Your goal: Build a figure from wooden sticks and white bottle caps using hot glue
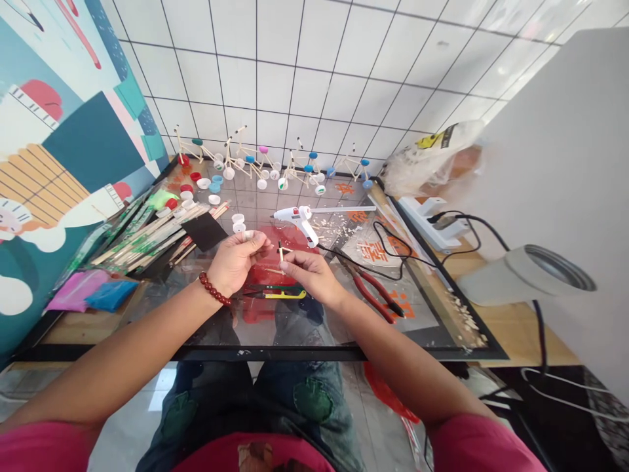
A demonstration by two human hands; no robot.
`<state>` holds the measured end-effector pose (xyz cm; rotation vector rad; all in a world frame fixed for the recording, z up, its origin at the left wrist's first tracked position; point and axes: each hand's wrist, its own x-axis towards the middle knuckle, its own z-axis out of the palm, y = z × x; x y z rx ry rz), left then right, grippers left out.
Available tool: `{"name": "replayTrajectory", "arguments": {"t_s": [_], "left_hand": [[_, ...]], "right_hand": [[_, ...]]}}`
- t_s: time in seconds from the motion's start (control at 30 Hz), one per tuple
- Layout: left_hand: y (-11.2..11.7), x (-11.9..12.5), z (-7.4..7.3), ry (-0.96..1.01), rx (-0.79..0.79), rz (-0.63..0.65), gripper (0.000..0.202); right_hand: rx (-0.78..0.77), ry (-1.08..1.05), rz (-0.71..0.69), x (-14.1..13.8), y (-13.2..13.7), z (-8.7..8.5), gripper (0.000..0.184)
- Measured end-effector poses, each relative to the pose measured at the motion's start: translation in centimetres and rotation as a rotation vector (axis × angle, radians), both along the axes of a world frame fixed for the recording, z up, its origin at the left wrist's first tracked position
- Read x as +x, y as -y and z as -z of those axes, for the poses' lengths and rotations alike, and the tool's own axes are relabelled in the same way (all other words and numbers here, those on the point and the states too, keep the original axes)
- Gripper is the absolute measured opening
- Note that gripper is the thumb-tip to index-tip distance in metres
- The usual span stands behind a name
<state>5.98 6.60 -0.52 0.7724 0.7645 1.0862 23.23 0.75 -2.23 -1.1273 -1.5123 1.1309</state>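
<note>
Head view: below the hot glue gun [299, 223], your right hand [309, 275] narrowly pinches a wooden stick [280, 252] for steadiness; your left hand's [238, 259] grip is unclear.

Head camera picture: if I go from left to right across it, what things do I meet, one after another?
Bundle of wooden sticks → black square sheet → left hand → right hand → red-handled pliers → white power strip

The person wears a pink shirt [44, 449] with short sleeves and a brown print [253, 457] on the front. A string of round dark red beads [214, 289] goes around the wrist of the left hand [237, 259]. The blue jeans [211, 393] have green patches [313, 400] sewn on.
</note>
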Motion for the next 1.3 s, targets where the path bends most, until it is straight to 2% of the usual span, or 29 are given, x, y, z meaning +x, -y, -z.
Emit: {"name": "replayTrajectory", "arguments": {"t_s": [0.17, 0.27, 0.37, 0.5, 0.67, 0.9, 1.0, 1.3], "left_hand": [[0.65, 0.32, -0.12, -0.085, 0.102, 0.072, 0.045], [1.00, 0.39, 0.02, -0.174, 0.191, 0.101, 0.040], [1.01, 0.30, 0.30, -0.262, 0.245, 0.077, 0.035], [0.78, 0.16, 0.58, -0.270, 0.289, 0.096, 0.028], [0.77, 0.19, 0.71, -0.210, 0.239, 0.128, 0.029], [0.70, 0.31, 0.08, -0.135, 0.138, 0.036, 0.036], [0.74, 0.26, -0.16, -0.143, 0.136, 0.066, 0.038], [0.87, -0.11, 0.70, -0.399, 0.446, 0.038, 0.020]], "right_hand": [[0.018, -0.005, 0.019, -0.14, 0.09, -0.18, 0.045], [0.021, -0.001, 0.013, -0.21, 0.08, -0.10, 0.043], [0.030, 0.017, -0.010, -0.21, 0.06, 0.04, 0.042], [0.052, 0.026, -0.026, -0.11, 0.01, 0.11, 0.043], [0.013, -0.010, -0.024, -0.05, -0.04, 0.09, 0.044], [-0.003, -0.021, -0.001, -0.06, 0.09, -0.18, 0.046], [0.005, -0.005, 0.003, -0.05, 0.15, -0.23, 0.045], [-0.006, -0.010, -0.064, 0.10, 0.04, 0.31, 0.044]]}}
